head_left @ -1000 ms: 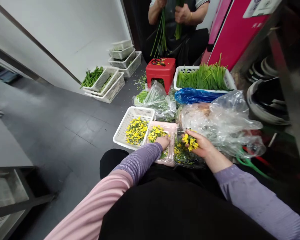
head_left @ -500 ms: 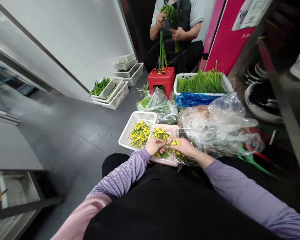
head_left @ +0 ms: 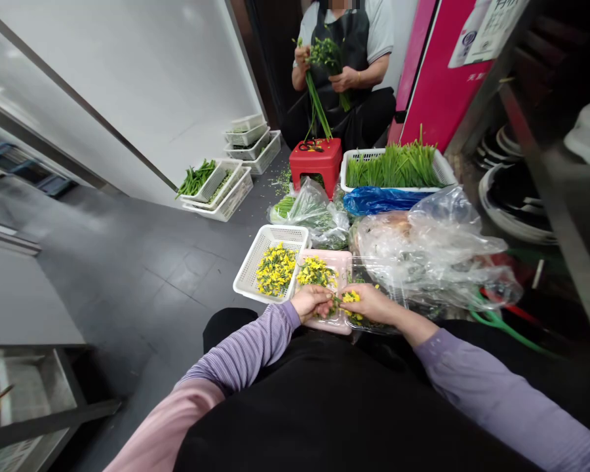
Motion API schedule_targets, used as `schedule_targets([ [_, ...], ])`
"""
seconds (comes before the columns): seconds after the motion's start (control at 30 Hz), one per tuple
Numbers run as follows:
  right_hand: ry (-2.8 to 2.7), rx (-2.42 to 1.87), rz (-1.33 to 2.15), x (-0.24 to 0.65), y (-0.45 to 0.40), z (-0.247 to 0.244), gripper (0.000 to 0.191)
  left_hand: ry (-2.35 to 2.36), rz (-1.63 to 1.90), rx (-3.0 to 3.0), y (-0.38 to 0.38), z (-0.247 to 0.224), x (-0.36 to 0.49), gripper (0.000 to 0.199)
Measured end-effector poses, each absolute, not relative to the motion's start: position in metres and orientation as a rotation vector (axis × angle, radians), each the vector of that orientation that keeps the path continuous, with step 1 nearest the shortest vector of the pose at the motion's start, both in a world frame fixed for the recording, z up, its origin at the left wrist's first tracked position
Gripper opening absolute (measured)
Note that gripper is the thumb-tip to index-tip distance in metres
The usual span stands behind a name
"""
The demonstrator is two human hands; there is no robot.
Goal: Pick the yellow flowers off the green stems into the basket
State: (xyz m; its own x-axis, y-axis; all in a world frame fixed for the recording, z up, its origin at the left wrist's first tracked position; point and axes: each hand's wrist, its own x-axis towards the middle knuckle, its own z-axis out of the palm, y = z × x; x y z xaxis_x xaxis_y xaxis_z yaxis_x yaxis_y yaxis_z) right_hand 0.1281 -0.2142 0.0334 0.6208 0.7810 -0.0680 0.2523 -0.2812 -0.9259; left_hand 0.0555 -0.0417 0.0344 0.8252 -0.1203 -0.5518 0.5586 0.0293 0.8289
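Both arms are stretching forward over the lap, and the two hands are almost meeting above the pink tray. The left hand (head_left: 311, 303) is hanging over its near half, palm turned inward, with thumb and fingers drawing into a narrow pinch; whether a stem is caught there, I can't tell. The right hand (head_left: 368, 305) is curling around a small bunch of yellow-flowered sprigs (head_left: 350, 297), holding it just right of the pink tray (head_left: 343, 261), over a clear container (head_left: 373, 326) of more greens.

Around them, a white basket (head_left: 246, 275) of picked yellow flowers (head_left: 275, 270) is sitting tight against the tray's left side. A bulging clear plastic bag (head_left: 432, 252) is crowding the space beyond the right hand, with a blue bag (head_left: 388, 201) lying behind it. Farther off, a red stool (head_left: 315, 162) is bearing scissors (head_left: 311, 145), and a basket of green stalks (head_left: 393, 167) is standing to its right. At the far side, a co-worker (head_left: 347, 62) is holding long green stems.

The held bunch is lying roughly left to right, blossoms showing on the right, green stems pointing toward the left fingertips.
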Motion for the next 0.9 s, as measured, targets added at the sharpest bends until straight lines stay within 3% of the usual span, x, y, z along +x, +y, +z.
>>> schedule_targets([
  [0.13, -0.362, -1.643, 0.705, 0.138, -0.216, 0.044, 0.019, 0.31, -0.596, 2.084, -0.04, 0.019, 0.081, 0.033],
  [0.23, 0.011, -1.272, 0.771, 0.144, -0.217, 0.054, 0.019, 0.169, -0.409, 2.562, -0.038, 0.003, 0.111, 0.027],
  [0.4, 0.191, -1.07, 0.765, 0.147, -0.214, 0.063, 0.015, -0.269, -0.422, 3.02, -0.045, -0.035, 0.155, 0.022],
  [0.63, 0.206, -1.068, 0.795, 0.146, -0.212, 0.06, 0.015, -0.213, -0.506, 2.907, -0.039, -0.052, 0.167, 0.021],
  [0.9, 0.208, -1.076, 0.783, 0.148, -0.21, 0.051, 0.019, 0.195, -0.048, 2.195, -0.002, -0.004, 0.149, 0.016],
])
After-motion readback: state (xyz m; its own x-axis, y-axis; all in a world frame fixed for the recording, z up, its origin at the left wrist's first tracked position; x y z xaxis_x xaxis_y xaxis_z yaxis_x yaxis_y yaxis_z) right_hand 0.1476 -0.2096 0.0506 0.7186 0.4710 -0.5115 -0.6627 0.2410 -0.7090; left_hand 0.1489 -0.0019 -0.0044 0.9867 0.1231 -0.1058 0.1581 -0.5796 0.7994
